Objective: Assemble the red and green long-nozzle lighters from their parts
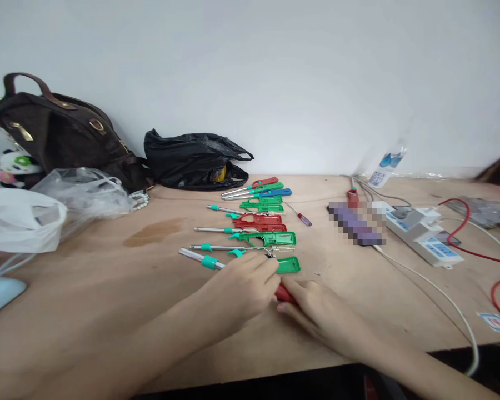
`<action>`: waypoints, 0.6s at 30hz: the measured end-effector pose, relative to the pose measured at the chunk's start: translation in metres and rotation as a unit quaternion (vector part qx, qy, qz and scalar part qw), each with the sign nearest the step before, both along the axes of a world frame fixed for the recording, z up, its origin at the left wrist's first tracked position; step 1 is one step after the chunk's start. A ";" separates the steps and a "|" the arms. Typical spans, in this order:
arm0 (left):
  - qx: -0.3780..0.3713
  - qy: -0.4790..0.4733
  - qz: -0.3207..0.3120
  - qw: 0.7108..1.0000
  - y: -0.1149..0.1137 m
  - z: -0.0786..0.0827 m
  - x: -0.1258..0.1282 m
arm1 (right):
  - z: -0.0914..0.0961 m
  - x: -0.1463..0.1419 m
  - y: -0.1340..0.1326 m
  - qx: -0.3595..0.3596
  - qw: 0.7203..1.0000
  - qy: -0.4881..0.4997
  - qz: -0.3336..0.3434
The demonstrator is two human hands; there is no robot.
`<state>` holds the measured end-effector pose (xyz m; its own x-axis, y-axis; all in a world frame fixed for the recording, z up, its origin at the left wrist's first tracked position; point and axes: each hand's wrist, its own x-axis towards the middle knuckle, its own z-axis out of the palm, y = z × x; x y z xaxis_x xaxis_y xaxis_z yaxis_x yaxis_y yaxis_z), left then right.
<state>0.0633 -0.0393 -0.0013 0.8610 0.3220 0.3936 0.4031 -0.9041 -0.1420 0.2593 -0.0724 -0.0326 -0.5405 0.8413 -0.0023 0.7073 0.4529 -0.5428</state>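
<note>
A row of long-nosed lighters lies on the wooden table (pixel 108 278), metal tubes pointing left, with red, green and blue handles; one is an opened green lighter (pixel 270 239), another an opened red lighter (pixel 260 221). My left hand (pixel 244 289) is closed over the nearest green lighter (pixel 289 265) and its metal tube (pixel 195 256). My right hand (pixel 312 305) meets it and pinches a red piece (pixel 284 294) between the two hands. A small red-handled screwdriver (pixel 302 218) lies right of the row.
A brown handbag (pixel 62 133), a black plastic bag (pixel 191 161) and clear and white bags (pixel 20 219) line the left and back. Right of the lighters are a white power strip (pixel 420 233), red and white cables (pixel 462 250), and a plastic bottle (pixel 385 164).
</note>
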 end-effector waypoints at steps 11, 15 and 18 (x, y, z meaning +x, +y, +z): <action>0.029 -0.305 0.059 0.950 0.002 0.015 -0.007 | -0.001 -0.007 0.000 -0.161 0.952 0.246 -0.087; -0.227 -0.626 0.179 0.724 0.014 0.001 -0.017 | -0.006 -0.009 -0.002 -0.302 0.892 0.320 -0.105; -0.497 -0.613 0.097 0.606 0.026 -0.005 -0.016 | -0.010 -0.015 -0.002 -0.328 0.869 0.360 -0.089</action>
<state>0.0471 -0.0136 -0.0059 0.0262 0.9733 0.2279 -0.2339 -0.2156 0.9481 0.2445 -0.0741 -0.0430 -0.4626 0.8568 -0.2276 0.1042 -0.2024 -0.9737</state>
